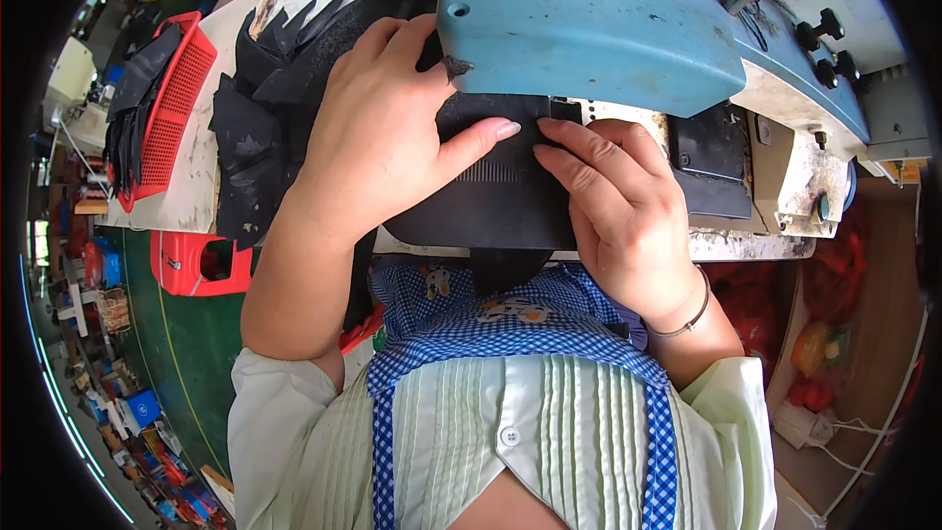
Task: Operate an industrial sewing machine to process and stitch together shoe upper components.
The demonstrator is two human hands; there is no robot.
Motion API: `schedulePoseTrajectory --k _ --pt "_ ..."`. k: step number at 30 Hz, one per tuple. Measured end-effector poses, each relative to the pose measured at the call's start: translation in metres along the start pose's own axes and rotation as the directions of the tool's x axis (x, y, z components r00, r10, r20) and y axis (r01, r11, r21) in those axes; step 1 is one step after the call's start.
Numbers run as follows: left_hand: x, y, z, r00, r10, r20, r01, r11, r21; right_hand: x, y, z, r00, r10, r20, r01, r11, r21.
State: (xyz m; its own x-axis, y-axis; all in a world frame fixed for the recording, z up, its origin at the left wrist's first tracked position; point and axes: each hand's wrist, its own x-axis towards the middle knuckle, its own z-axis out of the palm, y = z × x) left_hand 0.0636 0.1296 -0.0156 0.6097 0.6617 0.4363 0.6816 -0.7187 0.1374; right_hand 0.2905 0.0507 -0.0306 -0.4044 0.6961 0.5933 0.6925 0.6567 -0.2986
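A flat black panel (pixel 471 211) with a rounded corner and a row of short slits lies under a blue machine head (pixel 589 39). My left hand (pixel 378 137) rests over black material at the left of the machine head, its thumb stretched out across the panel. Its other fingers bend away, their tips partly hidden. My right hand (pixel 628 201) has bent fingers with the tips pressed on a thin black piece (pixel 542 137) beneath the machine's lower edge. The right thumb is mostly hidden. A black flap (pixel 505 268) hangs over the table's front edge.
Cut black pieces (pixel 250 132) lie fanned in a heap left of my left hand. Farther left, a red basket (pixel 182 103) holds more black pieces. A red stool (pixel 196 263) stands on the green floor. Black knobs (pixel 834 54) stick out of the machine at right.
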Motion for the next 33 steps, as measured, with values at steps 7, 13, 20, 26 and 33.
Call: schedulePoseTrajectory --k 7,13,20,26,33 --pt "0.005 -0.003 0.007 0.997 -0.070 -0.018 0.070 0.997 0.017 0.001 -0.003 0.000 0.999 0.046 0.004 -0.046 0.999 -0.013" --pt "0.010 -0.009 0.016 0.993 -0.098 -0.059 0.105 0.988 0.116 0.001 -0.005 0.001 0.992 0.119 -0.038 -0.119 0.993 -0.005" --pt "0.022 -0.016 0.016 0.980 -0.187 -0.073 0.197 0.964 0.180 0.003 -0.004 0.001 0.994 0.106 -0.015 -0.106 0.994 -0.007" --pt "0.001 -0.017 0.014 0.954 -0.283 -0.094 0.298 0.921 0.250 0.002 -0.001 -0.003 0.994 0.101 -0.042 -0.099 0.994 0.054" --pt "-0.081 0.074 -0.033 0.984 -0.174 0.031 0.175 0.984 -0.020 0.005 0.001 -0.016 0.998 -0.004 0.058 -0.019 0.925 0.380"
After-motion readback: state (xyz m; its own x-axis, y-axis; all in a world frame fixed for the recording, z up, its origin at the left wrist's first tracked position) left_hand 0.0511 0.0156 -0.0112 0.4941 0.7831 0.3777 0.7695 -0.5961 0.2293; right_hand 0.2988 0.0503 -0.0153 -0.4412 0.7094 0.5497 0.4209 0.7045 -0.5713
